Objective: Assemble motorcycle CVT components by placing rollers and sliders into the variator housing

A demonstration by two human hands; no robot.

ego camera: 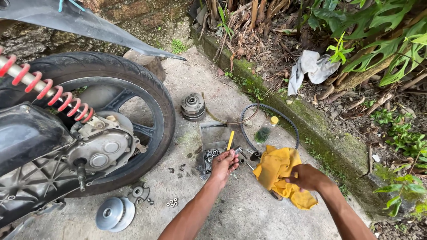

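I have my left hand [223,163] low over the tray [213,142], a shallow clear box lying on the concrete floor [249,213]. Its fingers are curled, pinching the lower end of a yellow stick [230,140] that stands up out of the hand. Small metal parts sit in the tray just beside my knuckles.

My right hand [307,178] rests on the yellow rag [278,171], fingers bent and pressing into the cloth; I cannot tell whether they grip a fold or only lie on it. The rag lies crumpled on the floor just right of the tray.

Behind the rag a toothed belt [284,116] loops toward the mossy kerb [311,124], with a small bottle [265,130] inside the loop. A clutch [193,106] stands farther back, near the rear wheel [147,93] of the scooter. The red spring [49,89] slants across the wheel above the open engine case [100,151]. A pulley [114,214] lies on the floor below the case, with rollers [172,203] near it. A white cloth [311,66] lies among the plants.
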